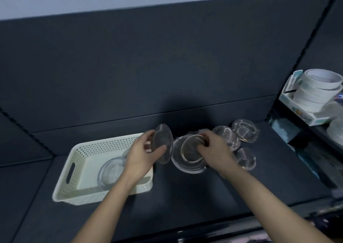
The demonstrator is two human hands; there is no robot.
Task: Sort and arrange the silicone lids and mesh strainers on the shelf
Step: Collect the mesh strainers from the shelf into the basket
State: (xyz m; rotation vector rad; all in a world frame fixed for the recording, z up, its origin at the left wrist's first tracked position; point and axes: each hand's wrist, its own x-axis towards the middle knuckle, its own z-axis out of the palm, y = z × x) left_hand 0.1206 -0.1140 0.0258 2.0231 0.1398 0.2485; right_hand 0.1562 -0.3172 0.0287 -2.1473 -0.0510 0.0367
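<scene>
— Being gripped by the left hand, what is it?
— A mesh strainer is being held tilted on edge, with thumb and curled fingers closed round its rim, at the three o'clock end of a white basket.
— And the right hand?
— A ringed strainer is being pinched at its rim by curled fingers; it is lying on a clear silicone lid on the shelf. More strainers are lying from one to four o'clock of that pile. A second lid is being carried in the basket.
</scene>
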